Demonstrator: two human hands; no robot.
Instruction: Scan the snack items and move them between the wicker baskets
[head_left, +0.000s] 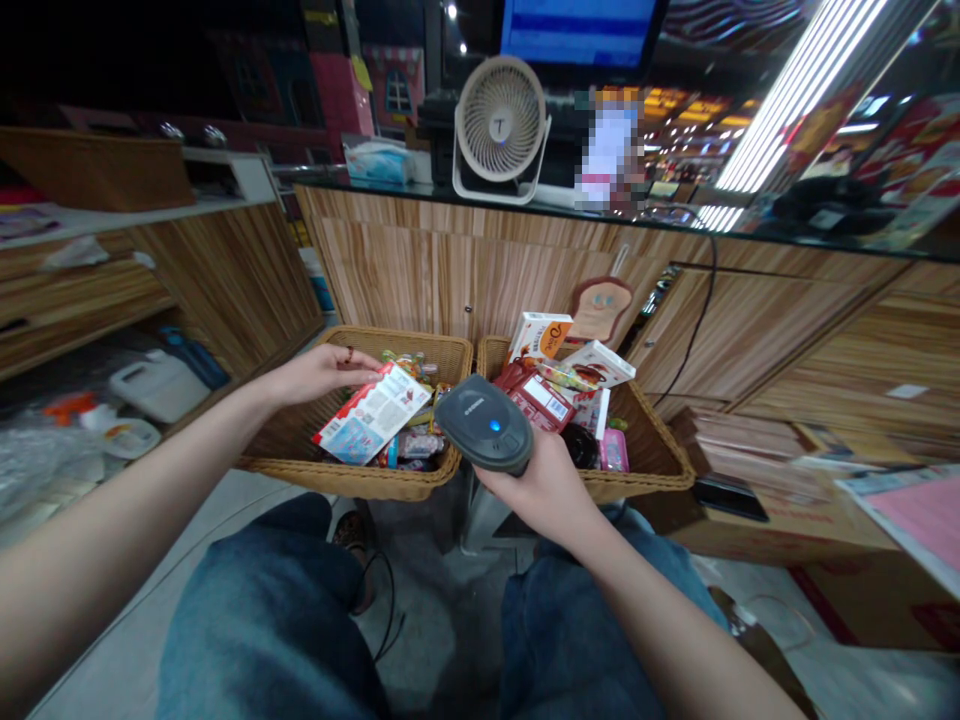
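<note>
Head view, left to right: what is the left hand (322, 372) doing?

Its fingers lie open, just beside a flat cardboard box (371, 412) in a woven wicker basket (390, 342).

And the right hand (544, 490)?

Its fingers curl closed around a rounded plastic barcode scanner (484, 424), above a second wicker basket (645, 450).

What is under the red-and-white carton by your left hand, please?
Wrapped sweets show beside the carton in the wicker basket; what lies directly beneath it is hidden.
</note>
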